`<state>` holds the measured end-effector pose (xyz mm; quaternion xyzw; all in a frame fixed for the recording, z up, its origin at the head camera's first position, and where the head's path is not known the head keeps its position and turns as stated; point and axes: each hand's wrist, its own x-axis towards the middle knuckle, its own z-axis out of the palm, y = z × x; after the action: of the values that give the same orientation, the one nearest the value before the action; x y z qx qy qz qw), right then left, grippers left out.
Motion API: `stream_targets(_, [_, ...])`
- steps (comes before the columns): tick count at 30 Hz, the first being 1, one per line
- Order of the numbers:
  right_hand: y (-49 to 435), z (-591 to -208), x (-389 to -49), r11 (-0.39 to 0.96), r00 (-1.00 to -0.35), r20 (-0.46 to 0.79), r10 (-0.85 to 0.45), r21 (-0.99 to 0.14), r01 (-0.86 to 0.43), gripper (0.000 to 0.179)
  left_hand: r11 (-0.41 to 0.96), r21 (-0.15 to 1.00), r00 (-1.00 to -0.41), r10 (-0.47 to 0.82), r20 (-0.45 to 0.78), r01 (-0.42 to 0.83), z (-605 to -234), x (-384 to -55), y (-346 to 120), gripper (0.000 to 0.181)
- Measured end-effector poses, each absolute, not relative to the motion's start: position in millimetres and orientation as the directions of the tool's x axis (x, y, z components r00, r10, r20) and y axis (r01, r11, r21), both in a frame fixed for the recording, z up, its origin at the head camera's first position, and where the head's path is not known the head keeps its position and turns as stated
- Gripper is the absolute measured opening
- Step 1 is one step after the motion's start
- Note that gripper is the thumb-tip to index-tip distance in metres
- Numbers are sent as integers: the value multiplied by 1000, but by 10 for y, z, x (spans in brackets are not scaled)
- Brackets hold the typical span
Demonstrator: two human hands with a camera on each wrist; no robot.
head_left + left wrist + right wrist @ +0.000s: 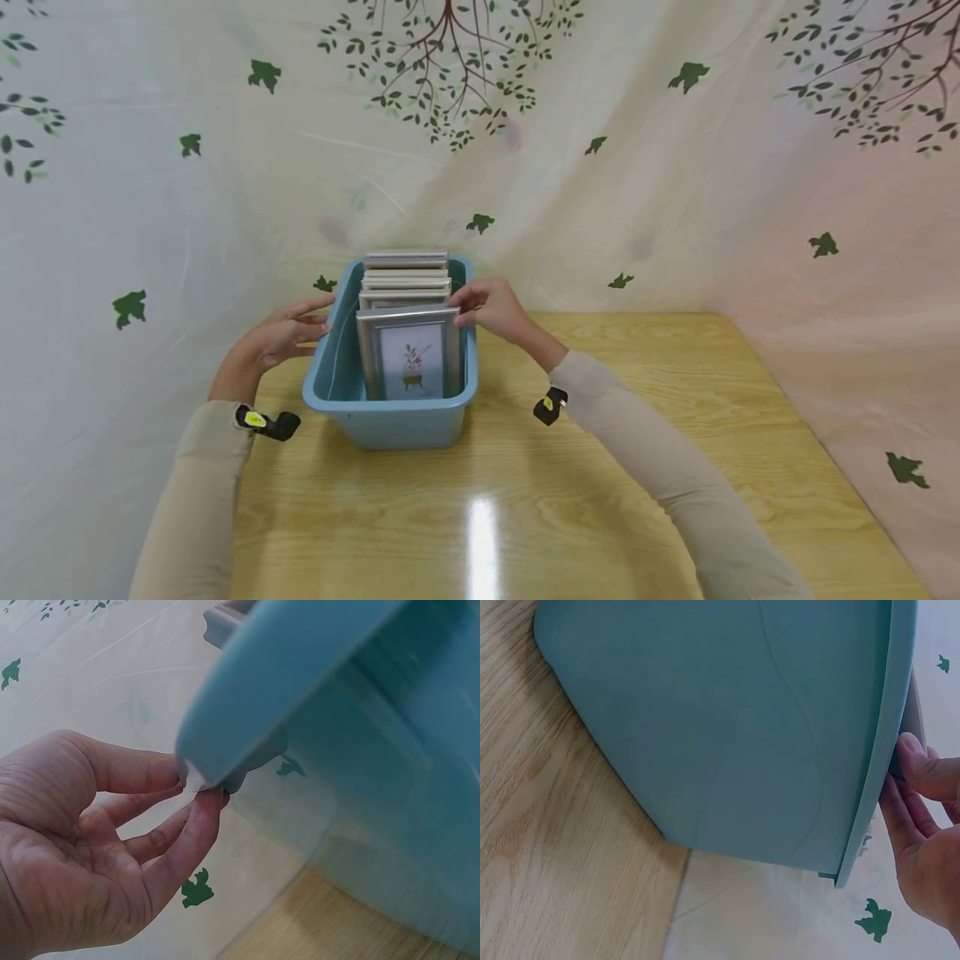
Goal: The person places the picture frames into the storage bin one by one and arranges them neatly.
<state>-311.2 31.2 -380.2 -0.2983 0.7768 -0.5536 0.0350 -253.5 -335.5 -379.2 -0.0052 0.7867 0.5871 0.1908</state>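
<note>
A blue plastic bin (pixel 408 427) stands on the table and holds several silver picture frames (pixel 406 282) upright in a row. The front picture frame (pixel 411 354), tilted back a little, shows a potted-plant print. At its upper right corner, my right hand (pixel 491 308) pinches the frame between thumb and fingers. In the right wrist view, the thumb (pixel 922 769) presses on the frame's edge just beyond the bin's rim. My left hand (pixel 288 333) is at the bin's left side. The left wrist view shows its thumb and fingers (pixel 184 844) meeting at the rim, pinching it.
The bin sits toward the back left of the wooden table (pixel 570 492), close to a hanging cloth (pixel 570 192) with printed trees and green leaves. A black camera is strapped to each wrist.
</note>
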Motion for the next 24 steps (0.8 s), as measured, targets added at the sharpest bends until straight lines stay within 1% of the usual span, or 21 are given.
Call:
stream_targets(10, [246, -3790, -3039, 209, -827, 277, -490, -883, -419, 17, 316, 922, -930, 216, -298, -222, -3845, -2568, -3373, 71])
stream_targets(15, [211, -3732, -2998, 230, -829, 299, -473, -866, -444, 17, 314, 925, -930, 225, -290, -213, -3835, -2558, -3379, 70])
stream_targets(20, [203, -3649, -2931, 220, -829, 321, -458, -862, -456, 17, 314, 925, -929, 227, -293, -215, -3835, -2548, -3373, 70])
stream_targets(24, [192, -3674, -2919, 228, -838, 299, -456, -871, -435, 17, 318, 925, -931, 228, -287, -207, -3845, -2553, -3371, 70])
